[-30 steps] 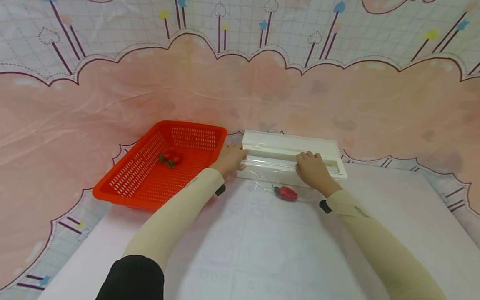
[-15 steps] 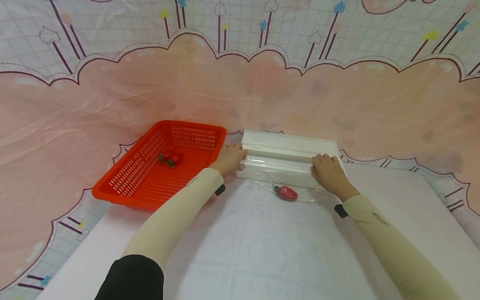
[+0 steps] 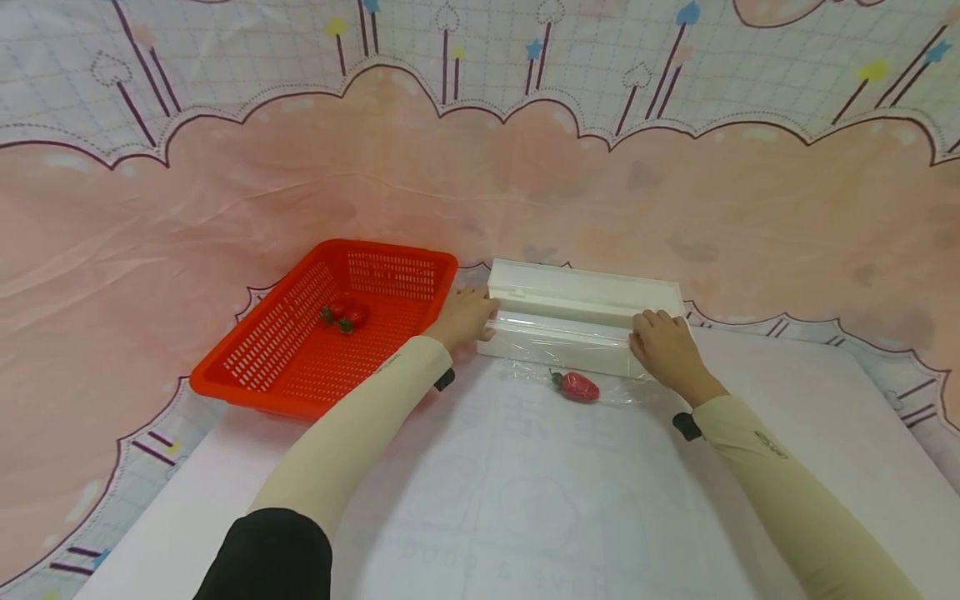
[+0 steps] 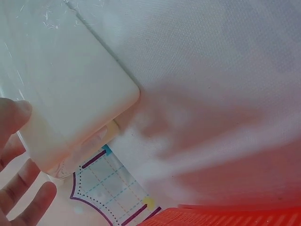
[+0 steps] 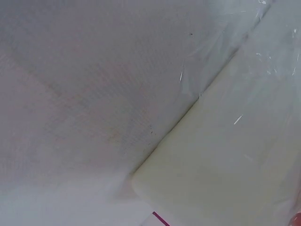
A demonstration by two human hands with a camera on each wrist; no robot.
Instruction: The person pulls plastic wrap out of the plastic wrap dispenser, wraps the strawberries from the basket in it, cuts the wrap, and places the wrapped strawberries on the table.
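A white cling film dispenser (image 3: 555,357) lies with its lid (image 3: 585,283) raised at the back. My left hand (image 3: 463,318) grips its left end; the left wrist view shows the thumb (image 4: 18,113) on the front and the other fingers round the far side. At the right end, my right hand (image 3: 663,346) holds the front edge with curled fingers; only a fingertip enters the right wrist view, at its lower right corner. Clear film (image 3: 525,371) hangs down the front onto the table. A red strawberry (image 3: 577,387) lies on it just before the dispenser.
A red-orange perforated basket (image 3: 255,354) stands to the left, close by my left hand and forearm. Several strawberries (image 3: 352,317) with green tops lie inside it. The white table (image 3: 510,500) meets a patterned cloth (image 3: 525,192) behind the dispenser.
My right hand has slid right along the dispenser's front edge to near its right end, mostly in the first half second. The left hand keeps its hold; the strawberry stays put.
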